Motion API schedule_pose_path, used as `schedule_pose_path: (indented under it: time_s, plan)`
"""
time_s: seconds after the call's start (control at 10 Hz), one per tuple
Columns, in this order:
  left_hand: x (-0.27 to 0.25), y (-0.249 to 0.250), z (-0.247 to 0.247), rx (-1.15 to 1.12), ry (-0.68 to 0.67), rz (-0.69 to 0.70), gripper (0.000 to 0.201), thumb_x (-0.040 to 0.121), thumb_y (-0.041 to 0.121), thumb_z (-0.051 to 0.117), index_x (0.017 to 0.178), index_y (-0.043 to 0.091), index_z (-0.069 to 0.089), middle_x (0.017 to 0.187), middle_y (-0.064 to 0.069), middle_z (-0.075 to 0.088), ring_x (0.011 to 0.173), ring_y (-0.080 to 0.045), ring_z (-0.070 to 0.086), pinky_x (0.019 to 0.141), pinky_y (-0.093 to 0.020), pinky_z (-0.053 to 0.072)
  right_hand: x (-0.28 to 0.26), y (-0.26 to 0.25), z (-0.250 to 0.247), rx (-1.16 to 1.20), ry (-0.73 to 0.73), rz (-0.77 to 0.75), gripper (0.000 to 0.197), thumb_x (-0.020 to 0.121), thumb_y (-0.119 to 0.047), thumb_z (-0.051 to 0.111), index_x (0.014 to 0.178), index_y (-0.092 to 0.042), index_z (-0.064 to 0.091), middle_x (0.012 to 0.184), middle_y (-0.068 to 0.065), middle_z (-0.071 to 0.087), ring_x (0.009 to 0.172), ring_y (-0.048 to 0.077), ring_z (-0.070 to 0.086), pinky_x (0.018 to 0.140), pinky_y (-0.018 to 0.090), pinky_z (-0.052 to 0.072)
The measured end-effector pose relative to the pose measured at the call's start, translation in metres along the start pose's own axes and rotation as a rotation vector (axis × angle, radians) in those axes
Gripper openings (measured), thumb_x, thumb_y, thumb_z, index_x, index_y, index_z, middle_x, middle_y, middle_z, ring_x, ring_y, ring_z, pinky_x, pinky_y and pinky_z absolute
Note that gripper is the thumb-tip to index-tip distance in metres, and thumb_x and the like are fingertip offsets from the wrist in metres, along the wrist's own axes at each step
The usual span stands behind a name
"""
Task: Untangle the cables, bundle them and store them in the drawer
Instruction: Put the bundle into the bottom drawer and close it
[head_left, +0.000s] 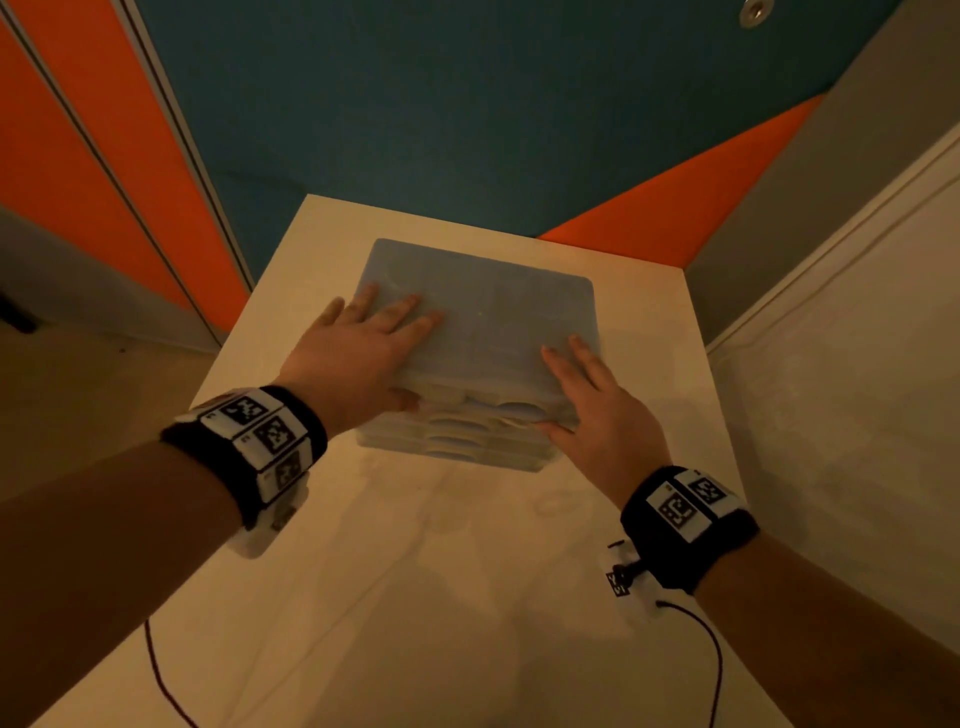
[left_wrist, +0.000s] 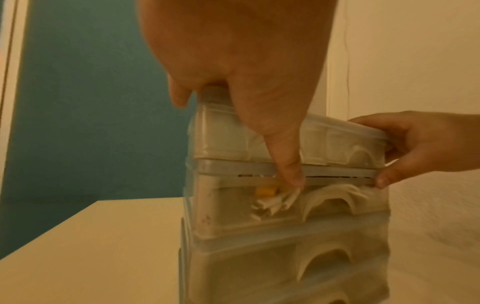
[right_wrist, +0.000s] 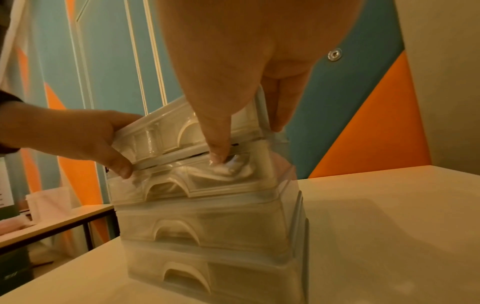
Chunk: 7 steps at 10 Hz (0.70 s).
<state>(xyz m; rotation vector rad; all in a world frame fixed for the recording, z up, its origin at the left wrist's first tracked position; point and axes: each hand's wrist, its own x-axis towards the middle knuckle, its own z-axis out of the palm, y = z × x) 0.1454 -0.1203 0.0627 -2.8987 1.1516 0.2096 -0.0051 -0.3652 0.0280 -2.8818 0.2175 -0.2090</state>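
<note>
A translucent plastic drawer unit (head_left: 483, 312) with several stacked drawers stands on the white table (head_left: 415, 571). My left hand (head_left: 374, 348) lies flat on the left of its lid. My right hand (head_left: 587, 395) lies flat on the right of the lid. Both thumbs reach down over the front. In the left wrist view the left thumb (left_wrist: 291, 164) presses on the top edge of the second drawer (left_wrist: 324, 207), and white bundled cables (left_wrist: 272, 200) with a yellow tie show behind its front. The right thumb (right_wrist: 218, 148) presses at the same level.
The unit sits towards the far end of the table, with bare tabletop in front of it. Teal and orange wall panels (head_left: 467, 104) rise behind, a pale wall (head_left: 857, 364) on the right. A second table (right_wrist: 52, 224) stands lower to the left. Thin cords (head_left: 711, 649) trail from my wrists.
</note>
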Motion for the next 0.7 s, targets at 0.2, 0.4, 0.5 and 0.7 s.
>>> schedule_pose_path:
  time_s: [0.2,0.4,0.5,0.7]
  plan:
    - [-0.001,0.001,-0.001,-0.078,-0.011,-0.021,0.104,0.077,0.060,0.068,0.153,0.043,0.000,0.164,0.012,0.004,0.151,-0.028,-0.002,0.115,-0.046,0.028,0.000,-0.001,0.000,-0.016,-0.002,0.004,0.084,0.079,-0.035,0.075,0.149,-0.038,0.028,0.160,-0.002,0.022,0.119,0.028,0.058,0.082,0.040,0.057]
    - [0.000,0.005,-0.001,-0.086,0.003,-0.008,0.103,0.078,0.060,0.067,0.153,0.041,0.000,0.164,0.010,0.006,0.151,-0.031,-0.001,0.116,-0.045,0.025,0.000,0.001,-0.002,-0.017,-0.022,0.022,0.084,0.081,-0.035,0.073,0.150,-0.038,0.024,0.161,-0.002,0.018,0.124,0.027,0.054,0.087,0.040,0.055]
    - [0.000,0.004,0.001,-0.083,-0.001,-0.007,0.103,0.079,0.061,0.066,0.153,0.040,-0.002,0.164,0.008,0.004,0.150,-0.032,-0.002,0.116,-0.047,0.024,-0.001,0.001,-0.005,-0.034,-0.035,0.030,0.083,0.083,-0.037,0.071,0.150,-0.038,0.022,0.161,-0.003,0.015,0.123,0.026,0.055,0.085,0.041,0.056]
    - [-0.014,-0.006,-0.011,-0.094,0.078,0.008,0.108,0.074,0.074,0.059,0.153,0.038,-0.004,0.165,0.005,-0.003,0.151,-0.026,-0.003,0.121,-0.052,0.008,-0.007,-0.010,-0.022,0.011,-0.004,0.042,0.089,0.079,-0.065,0.060,0.151,-0.041,0.013,0.162,-0.007,0.013,0.136,0.021,0.042,0.097,0.039,0.050]
